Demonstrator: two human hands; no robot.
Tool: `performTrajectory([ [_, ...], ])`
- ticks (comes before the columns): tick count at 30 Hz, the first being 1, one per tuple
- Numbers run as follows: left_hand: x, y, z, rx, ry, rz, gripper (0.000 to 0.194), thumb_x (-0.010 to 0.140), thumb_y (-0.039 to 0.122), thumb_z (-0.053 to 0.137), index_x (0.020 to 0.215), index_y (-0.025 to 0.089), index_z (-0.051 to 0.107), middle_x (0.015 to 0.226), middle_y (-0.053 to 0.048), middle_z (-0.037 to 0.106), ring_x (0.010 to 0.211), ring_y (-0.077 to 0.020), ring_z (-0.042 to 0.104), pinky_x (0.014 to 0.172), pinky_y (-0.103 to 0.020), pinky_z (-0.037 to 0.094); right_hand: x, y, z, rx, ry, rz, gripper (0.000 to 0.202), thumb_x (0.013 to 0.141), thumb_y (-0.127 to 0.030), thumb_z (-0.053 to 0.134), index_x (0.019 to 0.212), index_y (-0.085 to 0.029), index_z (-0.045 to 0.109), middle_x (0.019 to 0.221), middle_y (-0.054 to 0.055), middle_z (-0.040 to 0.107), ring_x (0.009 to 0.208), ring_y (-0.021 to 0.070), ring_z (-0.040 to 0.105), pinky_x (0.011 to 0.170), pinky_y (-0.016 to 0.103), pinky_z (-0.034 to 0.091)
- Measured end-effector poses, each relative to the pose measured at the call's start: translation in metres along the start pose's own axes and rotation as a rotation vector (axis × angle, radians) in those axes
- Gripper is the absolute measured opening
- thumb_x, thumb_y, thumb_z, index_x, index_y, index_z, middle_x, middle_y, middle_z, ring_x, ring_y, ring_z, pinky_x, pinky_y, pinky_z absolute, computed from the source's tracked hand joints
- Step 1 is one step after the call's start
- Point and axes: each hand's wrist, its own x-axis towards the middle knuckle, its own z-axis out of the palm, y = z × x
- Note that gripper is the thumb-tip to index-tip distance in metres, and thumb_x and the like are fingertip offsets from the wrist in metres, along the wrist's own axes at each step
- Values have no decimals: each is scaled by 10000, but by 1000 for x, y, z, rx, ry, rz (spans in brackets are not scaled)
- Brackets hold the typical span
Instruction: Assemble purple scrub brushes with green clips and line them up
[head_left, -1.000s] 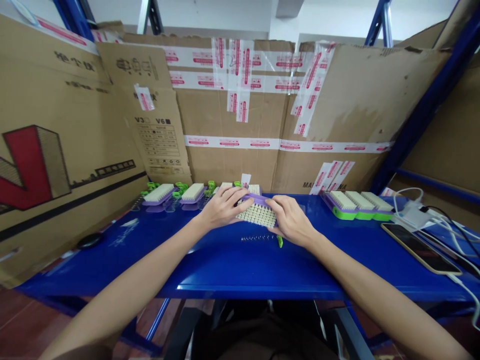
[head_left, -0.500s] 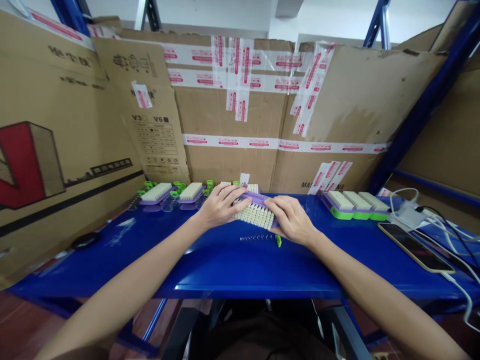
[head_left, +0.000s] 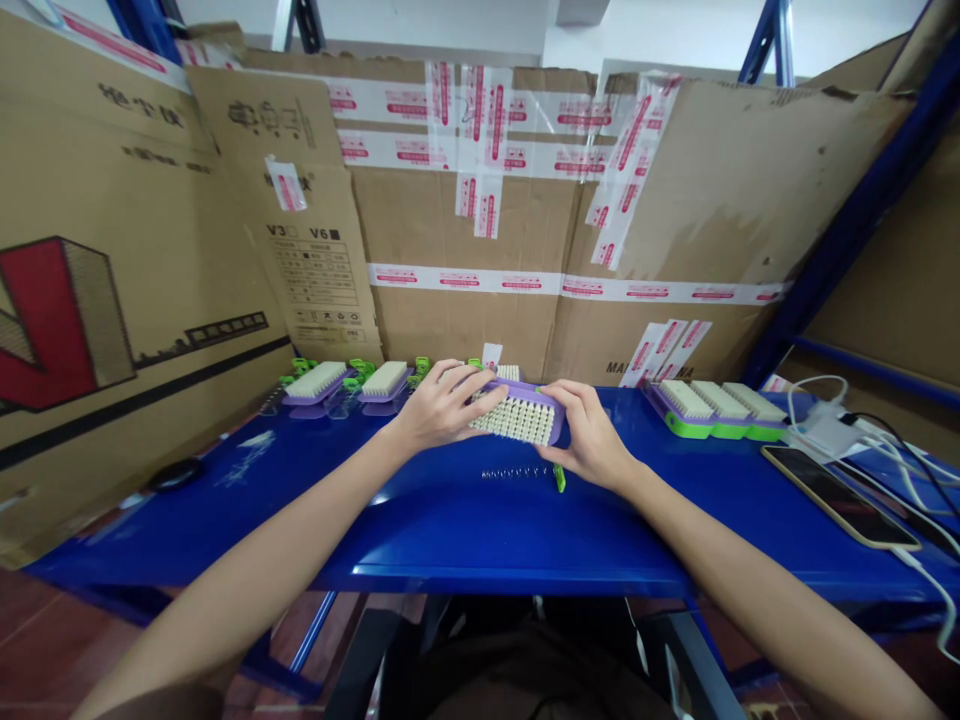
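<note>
Holding the rectangular purple plastic brush with cream bristles (head_left: 521, 418) above the glossy blue table (head_left: 480, 540), I had both hands clamped on it, one toward each end. My left hand (head_left: 442, 405) lay over its left side, one digit crossing the bristles; my right hand (head_left: 589, 425) gripped the right end, fingers at the upper edge and thumb near the lower corner. The bristle face was tilted toward me. I judged the step to be turning or fitting the brush by hand, though its back was hidden, so I couldn't say what, if anything, was being pressed there. On the table, nearer me, lay a thin silvery coil spring (head_left: 514, 473) (untouched) and, just beyond its right end, a small bright green plastic piece (head_left: 560, 478) close under my right thumb. As I read it, the next move called for one hand to keep the brush steady, so the other could be freed for those loose parts.
</note>
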Motion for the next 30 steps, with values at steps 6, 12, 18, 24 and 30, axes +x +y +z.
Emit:
performTrajectory([
  [6, 3, 0, 1, -72, -23, -9, 667, 1082, 656, 684, 1631, 310, 532, 1428, -159, 754, 1254, -366, 713, 1096, -549, 554, -1, -5, 2, 6, 16, -4, 893, 986, -418, 834, 1715, -235, 352, 1460, 212, 635, 1316, 426, 658, 1060, 656, 623],
  [12, 0, -2, 4, -102, -79, 6, 650, 1080, 562, 722, 1640, 302, 520, 1469, -172, 727, 1269, -372, 696, 1104, -546, 551, -1, -9, 3, -3, 3, -48, 895, 1009, -442, 827, 1730, -215, 346, 1478, 231, 648, 1325, 433, 671, 1044, 645, 633],
  [18, -1, 0, 4, -81, -139, -5, 709, 1068, 470, 733, 1688, 283, 445, 1510, -190, 698, 1301, -394, 672, 1126, -575, 540, 3, -14, -1, 5, -7, -76, 879, 1054, -434, 776, 1762, -206, 307, 1480, 240, 644, 1330, 427, 670, 1052, 627, 639],
  [24, -4, 0, 8, -40, -93, 44, 610, 1059, 299, 718, 1623, 285, 487, 1468, -171, 720, 1277, -371, 688, 1101, -562, 576, 1, -17, 2, -23, -37, -98, 841, 1085, -490, 729, 1758, -173, 338, 1502, 261, 652, 1355, 446, 672, 1054, 641, 632],
  [30, -7, -2, 10, 23, 20, 105, 543, 1057, 106, 670, 1508, 377, 539, 1451, -81, 737, 1326, -297, 700, 1118, -537, 599, -6, -22, 7, -84, -43, -210, 705, 1141, -568, 617, 1689, -138, 516, 1493, 274, 678, 1392, 458, 666, 1103, 656, 617],
])
